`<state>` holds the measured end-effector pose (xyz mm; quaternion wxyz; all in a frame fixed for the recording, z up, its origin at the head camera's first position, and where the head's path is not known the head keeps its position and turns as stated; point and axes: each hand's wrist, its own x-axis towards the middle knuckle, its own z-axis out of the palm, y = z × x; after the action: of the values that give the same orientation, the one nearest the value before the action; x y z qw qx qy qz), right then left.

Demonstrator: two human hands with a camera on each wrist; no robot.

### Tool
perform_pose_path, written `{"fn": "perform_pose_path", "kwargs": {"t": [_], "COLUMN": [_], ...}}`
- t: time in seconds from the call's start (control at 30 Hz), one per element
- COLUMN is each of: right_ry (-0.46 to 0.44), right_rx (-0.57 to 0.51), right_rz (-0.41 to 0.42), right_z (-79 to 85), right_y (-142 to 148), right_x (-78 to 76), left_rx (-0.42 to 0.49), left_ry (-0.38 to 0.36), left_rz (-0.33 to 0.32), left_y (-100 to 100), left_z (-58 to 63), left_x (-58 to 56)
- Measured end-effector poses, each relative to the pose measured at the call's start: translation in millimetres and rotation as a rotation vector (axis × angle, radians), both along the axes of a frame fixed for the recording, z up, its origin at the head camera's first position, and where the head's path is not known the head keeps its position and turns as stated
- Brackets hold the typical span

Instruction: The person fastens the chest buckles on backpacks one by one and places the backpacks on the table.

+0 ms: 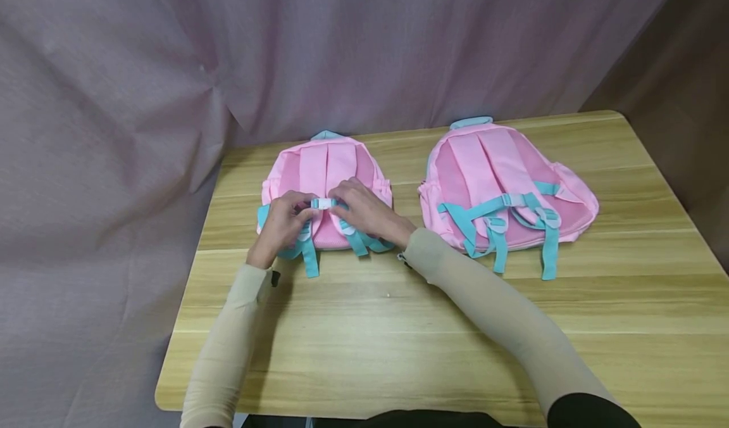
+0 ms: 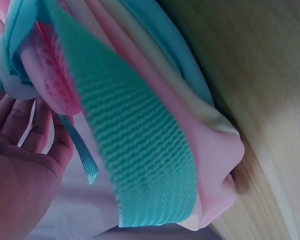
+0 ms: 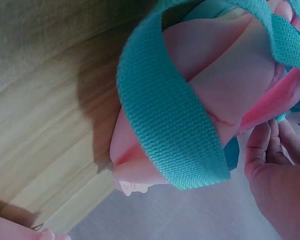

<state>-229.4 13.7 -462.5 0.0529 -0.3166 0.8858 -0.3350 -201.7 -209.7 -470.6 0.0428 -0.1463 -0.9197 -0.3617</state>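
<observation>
On the left, a pink backpack [image 1: 342,159] lies with its straps facing up. A white buckle [image 1: 324,204] on teal webbing spans its two shoulder straps, with its halves together in the head view. My left hand [image 1: 285,220] pinches the buckle's left end between thumb and fingers. From the other side, my right hand [image 1: 369,209] pinches the right end where the webbing meets it. Loose teal webbing [image 2: 135,135] hangs in front of the bag in the left wrist view. A teal strap [image 3: 160,100] loops beside the bag in the right wrist view; the buckle is hidden there.
A second pink backpack [image 1: 521,156] lies to the right, its teal chest strap [image 1: 490,206] running across the shoulder straps. Both bags rest on a wooden table [image 1: 364,339], near its back edge. A greyish curtain [image 1: 342,48] hangs behind.
</observation>
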Motion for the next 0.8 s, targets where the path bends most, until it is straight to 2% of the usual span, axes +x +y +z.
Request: {"fn": "perform_pose_path", "kwargs": {"t": [0.17, 0.3, 0.5, 0.8], "right_ry": [-0.026, -0.039, -0.045, -0.026], "right_rx": [-0.002, -0.002, 0.007, -0.013], "right_rz": [-0.025, -0.035, -0.040, -0.066], "right_z": [-3.3, -4.2, -2.7, 5.6], "right_y": [-1, 1, 2, 10], "right_x": [1.3, 2.1, 2.9, 6.2], "left_rx": [-0.035, -0.047, -0.077, -0.096], "left_ry": [-0.043, -0.081, -0.063, -0.044], "left_rz": [-0.006, -0.038, -0.082, -0.077], "left_y": [0, 2, 7, 8], "left_z": [1.8, 3.3, 2.7, 1.2], "left_x": [0.7, 0.0, -2.1, 0.2]}}
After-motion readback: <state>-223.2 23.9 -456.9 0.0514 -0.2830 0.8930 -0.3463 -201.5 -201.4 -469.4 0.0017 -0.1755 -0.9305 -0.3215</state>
